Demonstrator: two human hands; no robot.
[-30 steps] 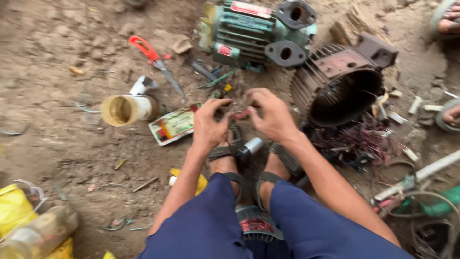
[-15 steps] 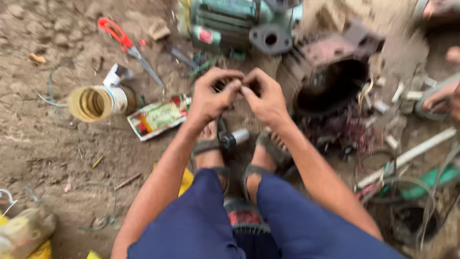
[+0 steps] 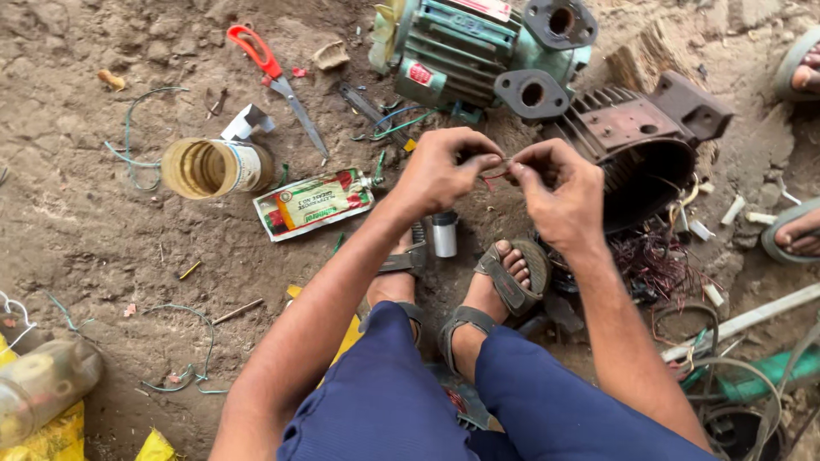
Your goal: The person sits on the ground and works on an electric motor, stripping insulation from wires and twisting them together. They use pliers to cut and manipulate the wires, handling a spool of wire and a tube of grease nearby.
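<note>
Head view: we see the left hand (image 3: pixel 440 171) and right hand (image 3: pixel 559 192) meeting fingertip to fingertip, both pinched closed on a thin wire (image 3: pixel 498 168) between them. Below the hands a small metal cylinder (image 3: pixel 444 233) lies by the sandals; beyond them, a green motor (image 3: pixel 465 47); right, a rusty housing (image 3: pixel 645 145).

Red-handled scissors (image 3: pixel 275 78) upper left; open tin can (image 3: pixel 213 167) on its side left of flat sachet (image 3: pixel 313 203); green electric motor (image 3: pixel 478 47) top centre; rusty finned stator housing (image 3: pixel 636 145) right.
</note>
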